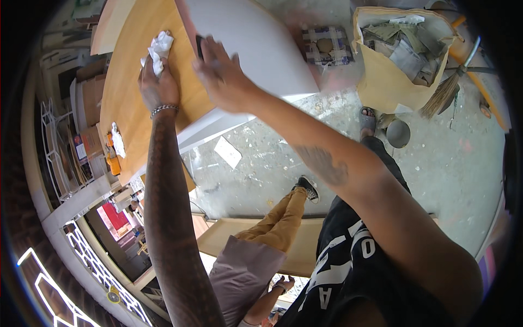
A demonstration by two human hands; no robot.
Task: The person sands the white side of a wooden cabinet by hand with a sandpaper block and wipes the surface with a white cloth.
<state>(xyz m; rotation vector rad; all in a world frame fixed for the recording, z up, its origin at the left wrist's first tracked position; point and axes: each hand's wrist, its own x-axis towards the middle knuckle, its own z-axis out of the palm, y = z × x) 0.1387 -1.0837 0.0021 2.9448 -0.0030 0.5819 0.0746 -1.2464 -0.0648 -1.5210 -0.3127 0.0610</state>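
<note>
My left hand (159, 89), with a bracelet at its wrist, is pressed on a crumpled white cloth or paper wad (161, 46). The wad rests on a light-brown wood-look panel (131, 87). Close by on the right, my right hand (222, 79) is closed round a small dark tool (202, 48), mostly hidden by the fingers and slightly blurred. That tool is at the line where the brown surface meets a large white sheet (256, 43). How the sheet joins the panel I cannot tell.
Another crumpled white wad (117, 140) lies at the panel's left edge, beside an orange tool (113, 165). A large scrap-filled bag (389, 90), a broom (444, 95) and a round grey container (398, 133) stand right. A person in tan trousers (275, 218) is nearby.
</note>
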